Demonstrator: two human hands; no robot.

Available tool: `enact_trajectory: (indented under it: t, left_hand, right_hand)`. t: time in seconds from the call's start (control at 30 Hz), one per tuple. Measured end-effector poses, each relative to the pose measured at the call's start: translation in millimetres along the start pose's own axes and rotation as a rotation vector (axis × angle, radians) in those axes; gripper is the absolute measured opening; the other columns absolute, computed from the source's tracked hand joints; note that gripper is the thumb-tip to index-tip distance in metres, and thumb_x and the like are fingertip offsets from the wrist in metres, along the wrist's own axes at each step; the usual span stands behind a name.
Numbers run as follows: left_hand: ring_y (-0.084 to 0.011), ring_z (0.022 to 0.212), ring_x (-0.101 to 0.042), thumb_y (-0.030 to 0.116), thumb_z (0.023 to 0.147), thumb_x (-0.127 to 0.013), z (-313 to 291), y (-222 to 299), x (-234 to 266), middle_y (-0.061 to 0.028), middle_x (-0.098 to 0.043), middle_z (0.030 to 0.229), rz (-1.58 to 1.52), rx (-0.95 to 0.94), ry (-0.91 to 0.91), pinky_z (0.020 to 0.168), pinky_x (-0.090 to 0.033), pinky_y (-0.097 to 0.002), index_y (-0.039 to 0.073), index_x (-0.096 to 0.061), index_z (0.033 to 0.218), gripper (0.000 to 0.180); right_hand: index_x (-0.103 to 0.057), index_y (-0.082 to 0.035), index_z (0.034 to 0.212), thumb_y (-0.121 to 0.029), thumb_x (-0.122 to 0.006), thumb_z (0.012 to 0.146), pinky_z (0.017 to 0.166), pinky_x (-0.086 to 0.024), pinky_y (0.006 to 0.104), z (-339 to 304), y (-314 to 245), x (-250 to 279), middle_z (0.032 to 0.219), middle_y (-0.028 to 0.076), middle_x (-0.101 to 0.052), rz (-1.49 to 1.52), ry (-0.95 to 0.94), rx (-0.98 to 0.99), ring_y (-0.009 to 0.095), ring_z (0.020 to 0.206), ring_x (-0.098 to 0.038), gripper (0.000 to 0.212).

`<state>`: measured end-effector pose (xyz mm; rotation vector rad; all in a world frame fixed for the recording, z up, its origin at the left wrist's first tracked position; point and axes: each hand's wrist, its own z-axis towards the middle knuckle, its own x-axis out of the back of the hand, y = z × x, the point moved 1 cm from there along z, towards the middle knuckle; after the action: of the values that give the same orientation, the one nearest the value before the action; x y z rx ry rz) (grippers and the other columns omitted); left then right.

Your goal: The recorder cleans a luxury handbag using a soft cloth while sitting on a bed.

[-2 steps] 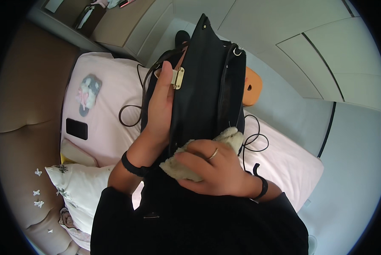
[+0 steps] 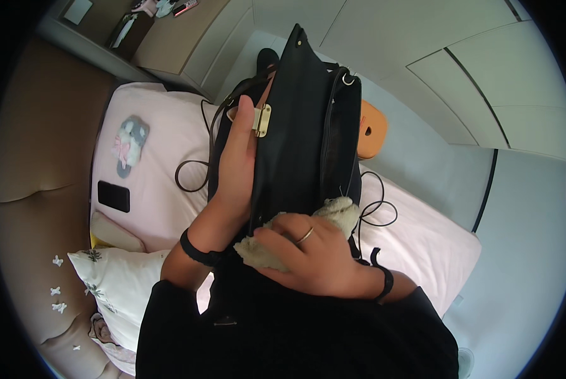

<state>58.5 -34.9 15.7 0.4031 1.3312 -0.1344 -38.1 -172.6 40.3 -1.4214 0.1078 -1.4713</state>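
Note:
A black handbag (image 2: 295, 132) rests on my lap, its top turned so that the dark opening shows along the right. My left hand (image 2: 235, 161) grips the bag's left side, thumb up beside the gold metal clasp (image 2: 263, 120). In my right hand (image 2: 314, 256) is a cream fluffy cloth (image 2: 338, 216), bunched under the fingers and pressed at the near end of the bag. A ring sits on one finger of that hand. Thin dark straps (image 2: 191, 177) loop out from the bag on both sides.
Pink bedding (image 2: 169, 126) lies around me, with a phone (image 2: 114, 196), a grey plush item (image 2: 131, 145) and a white pillow (image 2: 115, 284) at left. An orange stool (image 2: 373, 129) stands beyond the bag. Pale cabinets (image 2: 434, 38) line the far side.
My right hand and the cloth have shifted slightly toward me and to the left. My left hand keeps its grip on the bag.

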Motion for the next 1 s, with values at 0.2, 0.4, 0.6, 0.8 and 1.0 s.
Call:
enact_trajectory:
  t: [0.2,0.4,0.6,0.8,1.0]
  left_hand:
    - [-0.0180,0.116,-0.061,0.045,0.110,-0.038,-2,9,-7,-0.0104,-0.064,0.128,0.089,-0.041,0.097,0.104,-0.046,-0.0293,-0.003,-0.056,0.137,0.057]
    - [-0.0184,0.122,-0.058,0.052,0.110,-0.029,-8,18,-4,-0.0104,-0.058,0.137,0.220,-0.034,0.315,0.104,-0.048,-0.0320,0.003,-0.040,0.151,0.065]
    - [-0.0168,0.110,-0.065,0.049,0.110,-0.034,-16,27,-2,-0.0087,-0.066,0.125,0.345,-0.064,0.471,0.096,-0.052,-0.0295,0.002,-0.054,0.140,0.059]
    - [-0.0187,0.100,-0.070,0.049,0.109,-0.038,-38,42,26,-0.0093,-0.070,0.115,0.357,-0.007,0.533,0.088,-0.056,-0.0292,0.000,-0.060,0.131,0.058]
    - [-0.0222,0.103,-0.069,0.048,0.108,-0.038,-32,23,24,-0.0128,-0.069,0.120,0.230,0.019,0.565,0.092,-0.055,-0.0331,0.000,-0.060,0.132,0.058]
  right_hand:
    - [-0.067,-0.009,0.119,-0.017,-0.086,0.065,0.058,-0.052,0.0308,-11,-25,17,0.102,0.008,-0.062,-0.075,-0.001,-0.031,0.023,0.079,-0.066,0.059]
    - [-0.071,-0.012,0.113,-0.015,-0.075,0.077,0.056,-0.049,0.0256,-3,-10,-8,0.109,0.008,-0.061,-0.203,0.258,-0.071,0.014,0.068,-0.060,0.036]
    - [-0.066,-0.008,0.118,-0.007,-0.084,0.065,0.077,-0.056,0.0342,1,1,6,0.120,0.012,-0.060,-0.007,0.012,-0.142,0.027,0.097,-0.067,0.056]
    - [-0.064,-0.007,0.112,0.003,-0.080,0.066,0.089,-0.050,0.0435,30,38,71,0.112,0.015,-0.060,0.175,0.393,-0.007,0.035,0.103,-0.061,0.050]
    - [-0.051,-0.005,0.136,-0.005,-0.069,0.081,0.100,-0.047,0.0442,105,114,52,0.134,0.019,-0.054,0.237,0.279,-0.075,0.038,0.118,-0.055,0.058]
